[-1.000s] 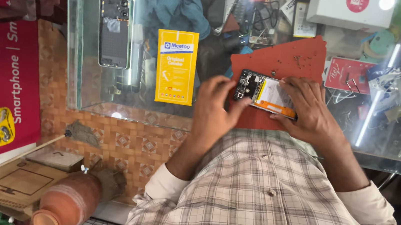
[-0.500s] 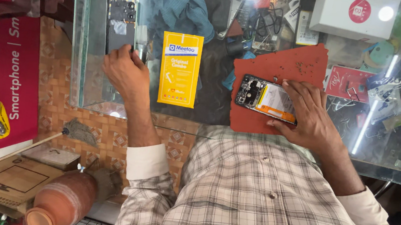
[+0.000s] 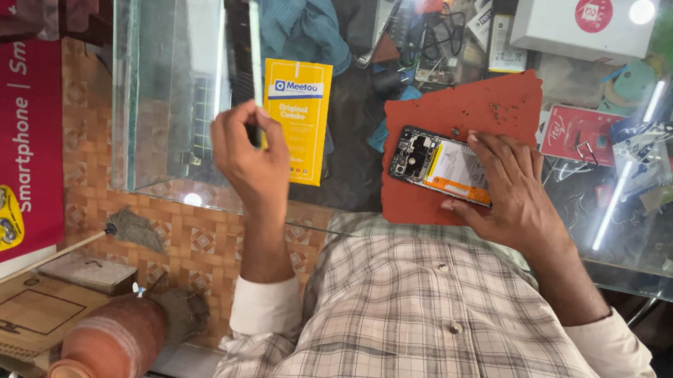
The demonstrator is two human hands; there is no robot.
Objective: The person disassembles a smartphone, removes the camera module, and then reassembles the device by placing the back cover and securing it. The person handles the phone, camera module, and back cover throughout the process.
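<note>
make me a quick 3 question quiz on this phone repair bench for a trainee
1. True or false: the opened phone lies on the red mat.
2. Which hand lifts the dark back cover off the glass counter? A) left hand B) right hand
3. What flat packet lies between the two hands?

Key
1. True; the right hand rests on the phone.
2. A; the cover is in the left hand's grip, turned nearly edge-on.
3. The yellow packet.
</note>
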